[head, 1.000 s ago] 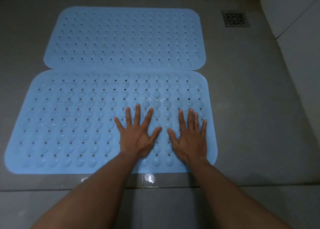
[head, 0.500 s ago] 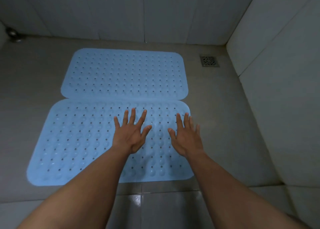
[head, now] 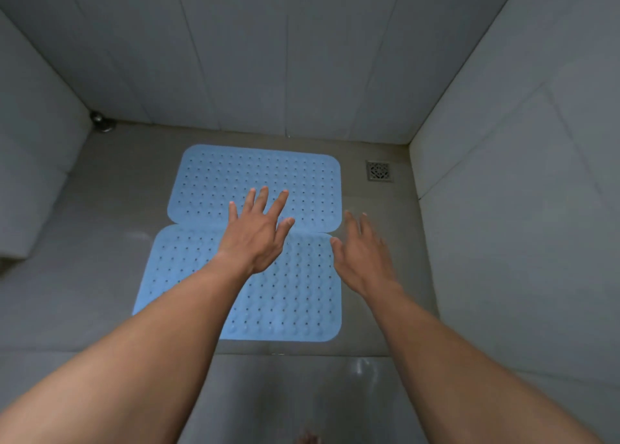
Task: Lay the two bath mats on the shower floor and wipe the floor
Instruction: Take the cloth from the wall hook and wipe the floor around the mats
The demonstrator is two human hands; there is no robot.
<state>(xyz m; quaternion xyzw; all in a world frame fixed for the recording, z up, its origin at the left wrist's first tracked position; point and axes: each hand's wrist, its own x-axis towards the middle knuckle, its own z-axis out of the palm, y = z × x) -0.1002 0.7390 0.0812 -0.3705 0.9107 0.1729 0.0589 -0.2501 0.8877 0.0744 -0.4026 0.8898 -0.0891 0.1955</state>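
Lying flat on the grey shower floor [head: 110, 242], the two blue bath mats sat one behind the other. The far mat [head: 231, 175] and the near mat [head: 298, 302] each had their long axis running left to right across the view. Their long edges touched along one seam, though whether one overlapped the other could not be told. The far mat's right end pointed toward the square drain [head: 379, 171] in the floor's far right corner. A round metal fitting [head: 100, 123] sat in the far left corner, under the tiled walls [head: 268, 57].

The left hand [head: 255, 238] hung over the seam with fingers straight and spread, pointing toward the back wall and holding nothing. The right hand [head: 364, 259], motion-blurred, hung over the near mat's right edge, also flat, spread and holding nothing.

A second before, both palms had pressed flat on the near mat's right half. Half a second before, they were still low over that mat. Now they were raised clear of it and further forward, and the view had pulled up and back, so more wall showed. Neither mat had shifted against the other or the drain.
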